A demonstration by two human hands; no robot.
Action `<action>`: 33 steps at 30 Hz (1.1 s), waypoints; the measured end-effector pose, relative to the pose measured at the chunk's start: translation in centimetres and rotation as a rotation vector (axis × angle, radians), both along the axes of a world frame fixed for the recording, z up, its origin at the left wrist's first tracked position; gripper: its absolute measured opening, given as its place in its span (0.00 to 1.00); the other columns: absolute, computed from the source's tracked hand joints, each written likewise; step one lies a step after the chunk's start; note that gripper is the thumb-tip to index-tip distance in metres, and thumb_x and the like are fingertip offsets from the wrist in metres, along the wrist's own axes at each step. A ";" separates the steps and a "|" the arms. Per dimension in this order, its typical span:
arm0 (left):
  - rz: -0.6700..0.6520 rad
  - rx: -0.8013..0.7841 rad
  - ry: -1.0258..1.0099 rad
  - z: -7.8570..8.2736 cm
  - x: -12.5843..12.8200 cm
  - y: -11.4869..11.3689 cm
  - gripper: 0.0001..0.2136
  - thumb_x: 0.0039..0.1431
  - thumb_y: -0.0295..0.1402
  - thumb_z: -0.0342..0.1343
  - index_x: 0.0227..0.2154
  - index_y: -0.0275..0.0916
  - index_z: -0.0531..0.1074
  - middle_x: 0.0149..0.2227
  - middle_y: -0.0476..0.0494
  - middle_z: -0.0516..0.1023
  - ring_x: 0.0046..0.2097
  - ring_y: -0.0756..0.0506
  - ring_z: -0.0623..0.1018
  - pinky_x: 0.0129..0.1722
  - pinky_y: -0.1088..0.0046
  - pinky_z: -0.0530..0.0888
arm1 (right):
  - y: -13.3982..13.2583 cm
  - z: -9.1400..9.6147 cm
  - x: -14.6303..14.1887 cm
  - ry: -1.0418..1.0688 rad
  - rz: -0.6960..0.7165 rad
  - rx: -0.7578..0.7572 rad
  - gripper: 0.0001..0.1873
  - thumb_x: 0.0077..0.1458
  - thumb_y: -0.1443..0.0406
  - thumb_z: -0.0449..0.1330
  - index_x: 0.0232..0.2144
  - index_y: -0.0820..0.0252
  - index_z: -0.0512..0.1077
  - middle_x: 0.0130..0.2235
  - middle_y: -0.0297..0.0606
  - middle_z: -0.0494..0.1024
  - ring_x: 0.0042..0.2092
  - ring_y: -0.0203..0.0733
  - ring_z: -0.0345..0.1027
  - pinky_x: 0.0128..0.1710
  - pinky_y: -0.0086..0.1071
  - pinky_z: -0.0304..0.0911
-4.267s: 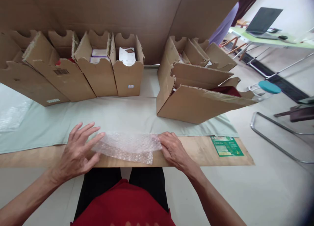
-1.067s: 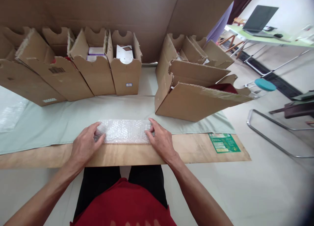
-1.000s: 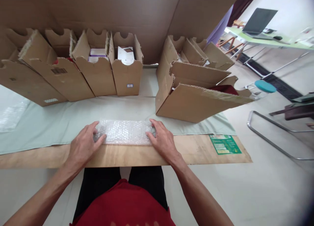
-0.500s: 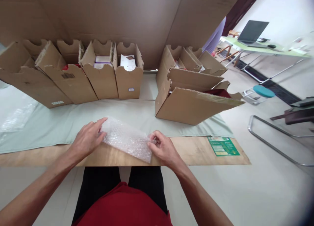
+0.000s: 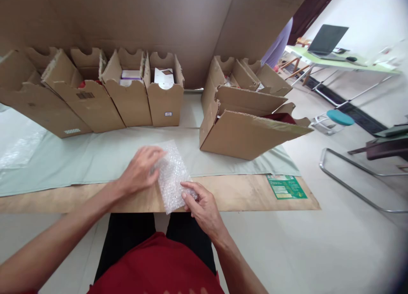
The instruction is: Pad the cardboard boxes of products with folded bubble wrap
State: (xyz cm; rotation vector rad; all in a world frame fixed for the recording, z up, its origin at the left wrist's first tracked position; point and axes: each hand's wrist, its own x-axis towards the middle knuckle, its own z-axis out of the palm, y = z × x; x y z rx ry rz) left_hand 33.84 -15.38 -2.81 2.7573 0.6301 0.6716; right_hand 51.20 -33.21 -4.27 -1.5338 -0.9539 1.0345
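A clear piece of bubble wrap [image 5: 174, 177], perhaps a pouch, lies tilted across the cloth and the wooden edge in front of me. My right hand [image 5: 202, 206] pinches its lower right edge between thumb and fingers. At its upper left side is my left hand [image 5: 140, 168], fingers stretched forward and a little blurred, thumb held apart from them. Whether the left fingertips touch the plastic I cannot tell for sure. Anything inside the wrap is hard to make out.
Several open cardboard bins stand at the back left, one bin [image 5: 164, 104] holding a white box. More cardboard bins [image 5: 251, 134] are at the right. Clear plastic sheeting [image 5: 19, 136] lies far left. A green printed sheet [image 5: 287, 187] is on the wooden board [image 5: 236, 194].
The bubble wrap has turned from lying crosswise to more upright. My left hand has moved right and its grip has loosened. My right hand has shifted slightly left, still holding the wrap.
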 end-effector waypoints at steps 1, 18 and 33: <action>-0.094 -0.046 -0.024 -0.4 -1.1 -1.9 0.23 0.59 0.23 0.51 0.57 0.36 0.71 0.56 0.33 0.75 0.61 0.35 0.72 0.61 0.50 0.70 | 0.1 0.1 0.1 0.040 0.004 -0.013 0.17 0.58 0.58 0.62 0.46 0.59 0.79 0.40 0.40 0.78 0.25 0.33 0.66 0.22 0.28 0.61; 0.453 -0.749 -0.341 -2.1 -0.7 -6.8 0.19 0.65 0.37 0.53 0.54 0.35 0.75 0.23 0.55 0.73 0.26 0.50 0.74 0.28 0.76 0.69 | 3.5 0.5 3.1 -0.208 -0.064 0.132 0.34 0.52 0.57 0.67 0.60 0.54 0.67 0.53 0.44 0.76 0.49 0.47 0.72 0.42 0.38 0.68; 0.238 0.172 -0.174 -2.6 -1.7 -6.8 0.13 0.64 0.28 0.59 0.51 0.37 0.73 0.53 0.32 0.77 0.54 0.35 0.76 0.53 0.55 0.75 | 7.1 -0.4 1.4 -0.764 0.108 -0.103 0.31 0.61 0.66 0.60 0.66 0.56 0.65 0.37 0.33 0.81 0.37 0.44 0.74 0.40 0.34 0.64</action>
